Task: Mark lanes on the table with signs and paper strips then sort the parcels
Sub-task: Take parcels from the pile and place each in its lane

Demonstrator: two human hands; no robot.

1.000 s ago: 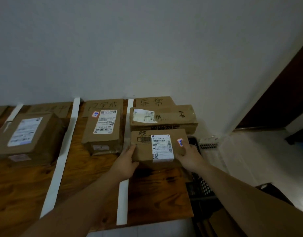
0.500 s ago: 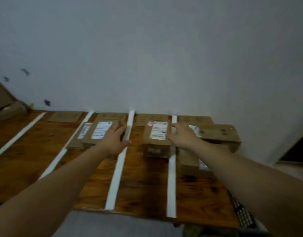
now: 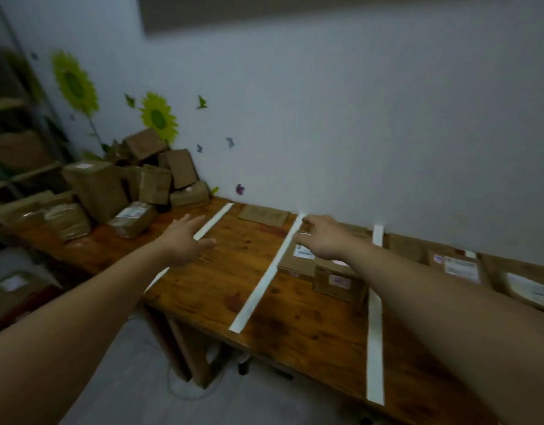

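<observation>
Now I see both hands spread, holding nothing: left hand (image 3: 185,242) over the table (image 3: 209,289) centre-left, right hand (image 3: 324,240) over a parcel (image 3: 297,265) mid-frame between two strips (image 3: 262,280); a pile (image 3: 135,185) sits upper left.

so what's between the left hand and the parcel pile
Bare wooden tabletop only, seen in the head view, between the left hand and the parcel pile.

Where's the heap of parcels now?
Head view, upper left: the parcel heap sits at the table's far left end, against the wall below the sunflower stickers.
</observation>
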